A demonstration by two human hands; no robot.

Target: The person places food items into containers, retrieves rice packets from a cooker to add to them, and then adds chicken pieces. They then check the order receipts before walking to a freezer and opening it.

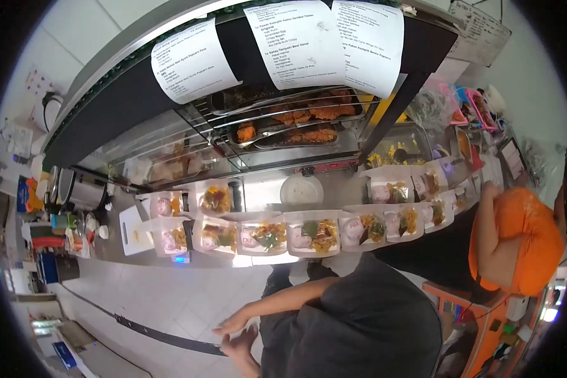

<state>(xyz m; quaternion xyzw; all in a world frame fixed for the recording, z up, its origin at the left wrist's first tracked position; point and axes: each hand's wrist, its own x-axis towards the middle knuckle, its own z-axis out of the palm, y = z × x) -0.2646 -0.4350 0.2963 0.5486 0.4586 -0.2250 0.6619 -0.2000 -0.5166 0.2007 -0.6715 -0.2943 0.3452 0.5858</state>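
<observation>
My right hand (pixel 233 322) is stretched out over the floor in front of the counter, its fingers apart and nothing in it. Just below it, my left hand (pixel 240 346) is also open, thumb and fingers spread, with no object visible in it. The two hands are close together, clear of the counter. Nearest to them on the counter stands a row of white paper food packs with clear windows, among them one pack (pixel 263 237) showing yellow and green food. A second row behind includes another pack (pixel 214 198).
Behind the packs is a glass display case with fried chicken (pixel 315 110) on trays and printed sheets (pixel 293 44) hung above. A white bowl (pixel 301 191) and a white cutting board (pixel 135 228) lie on the counter. A person in orange (pixel 526 242) stands at right.
</observation>
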